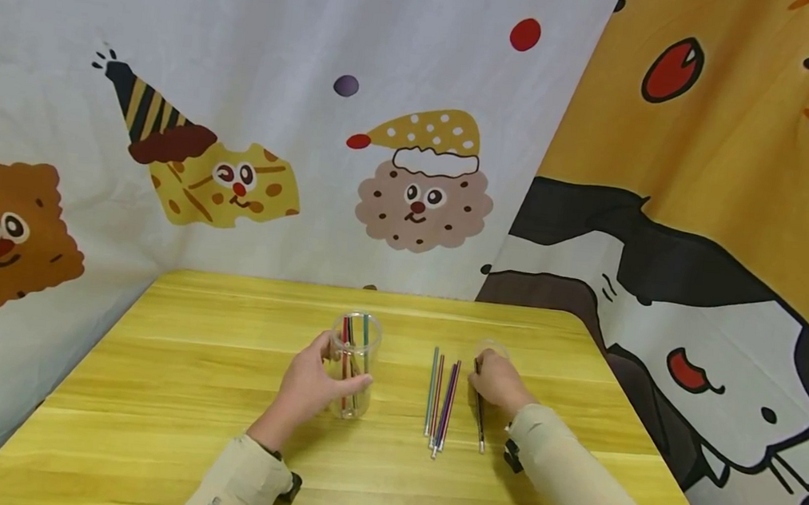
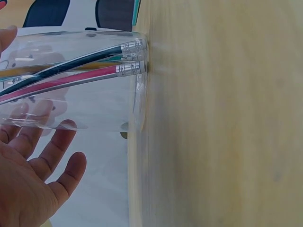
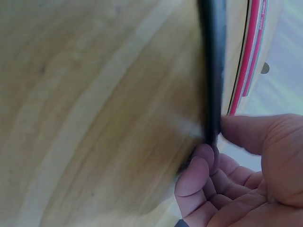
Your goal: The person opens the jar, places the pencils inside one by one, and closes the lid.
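A clear plastic cup (image 1: 350, 408) stands upright left of the table's middle, with several pencils (image 2: 90, 75) leaning inside it, their eraser ends at the bottom. My left hand (image 1: 313, 385) holds the cup, thumb at the near side and fingers around the far side. To the right, my right hand (image 1: 499, 381) pinches a black pencil (image 1: 480, 419) near its far end between thumb and fingers. Its eraser end points toward me; whether it touches the table I cannot tell. Between the hands lie several loose pencils (image 1: 447, 409), teal, red and purple, side by side.
A pale round object (image 1: 492, 346) shows partly behind my right hand. The wooden table (image 1: 168, 392) reaches back to a hanging cloth (image 1: 285, 49) printed with cartoon figures.
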The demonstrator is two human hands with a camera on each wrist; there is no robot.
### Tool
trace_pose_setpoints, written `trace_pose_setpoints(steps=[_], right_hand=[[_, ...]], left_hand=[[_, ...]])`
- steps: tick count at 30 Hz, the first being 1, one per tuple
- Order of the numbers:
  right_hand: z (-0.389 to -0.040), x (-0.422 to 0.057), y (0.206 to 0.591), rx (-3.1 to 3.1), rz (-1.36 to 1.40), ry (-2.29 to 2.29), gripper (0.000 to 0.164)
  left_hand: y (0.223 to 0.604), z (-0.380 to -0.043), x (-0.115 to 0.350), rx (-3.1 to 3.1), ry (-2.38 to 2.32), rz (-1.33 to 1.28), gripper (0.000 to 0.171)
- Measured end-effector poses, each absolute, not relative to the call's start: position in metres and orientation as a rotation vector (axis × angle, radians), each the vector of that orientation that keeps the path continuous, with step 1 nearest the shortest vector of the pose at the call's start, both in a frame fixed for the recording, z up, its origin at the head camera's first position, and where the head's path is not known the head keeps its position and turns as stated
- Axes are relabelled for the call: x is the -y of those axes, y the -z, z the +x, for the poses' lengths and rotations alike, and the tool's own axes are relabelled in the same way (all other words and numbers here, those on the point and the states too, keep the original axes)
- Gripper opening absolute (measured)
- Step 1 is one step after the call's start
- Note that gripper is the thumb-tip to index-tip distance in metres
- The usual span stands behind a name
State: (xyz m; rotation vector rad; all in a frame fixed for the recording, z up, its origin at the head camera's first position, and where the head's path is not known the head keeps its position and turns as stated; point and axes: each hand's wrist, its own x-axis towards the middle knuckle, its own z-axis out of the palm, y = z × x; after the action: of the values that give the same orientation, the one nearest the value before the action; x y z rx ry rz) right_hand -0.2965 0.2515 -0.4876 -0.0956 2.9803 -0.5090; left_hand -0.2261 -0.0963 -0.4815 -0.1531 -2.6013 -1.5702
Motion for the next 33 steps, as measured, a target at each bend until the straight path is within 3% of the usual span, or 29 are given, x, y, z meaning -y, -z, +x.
trace_pose_setpoints(steps=[8, 13, 17, 19, 22, 27, 33], right_hand=[[-0.295, -0.247, 0.486, -2.947, -0.073, 0.509, 0.032], [-0.294, -0.241, 0.486, -2.934, -0.060, 0.480, 0.018], [-0.295, -0.238, 0.474, -2.937, -0.106, 0.626, 0.040], [-0.295, -0.237, 0.462, -2.918, -0.128, 0.740, 0.039], [-0.294, -0.237, 0.436, -2.875, -0.153, 0.947, 0.022], [-0.285, -0.227, 0.379, -2.943, -0.357, 1.257, 0.056], [-0.267, -0.199, 0.311, -3.007, -0.680, 1.794, 0.060]], left_hand=[[0.480, -0.224, 0.096, 2.603, 1.574, -0.159, 0.054], [0.480, -0.225, 0.096, 2.608, 1.574, -0.153, 0.056], [0.480, -0.225, 0.096, 2.608, 1.570, -0.155, 0.058], [0.480, -0.225, 0.097, 2.601, 1.579, -0.160, 0.058], [0.480, -0.225, 0.096, 2.593, 1.596, -0.165, 0.057], [0.481, -0.224, 0.095, 2.600, 1.591, -0.164, 0.058], [0.481, -0.225, 0.095, 2.600, 1.558, -0.159, 0.059]])
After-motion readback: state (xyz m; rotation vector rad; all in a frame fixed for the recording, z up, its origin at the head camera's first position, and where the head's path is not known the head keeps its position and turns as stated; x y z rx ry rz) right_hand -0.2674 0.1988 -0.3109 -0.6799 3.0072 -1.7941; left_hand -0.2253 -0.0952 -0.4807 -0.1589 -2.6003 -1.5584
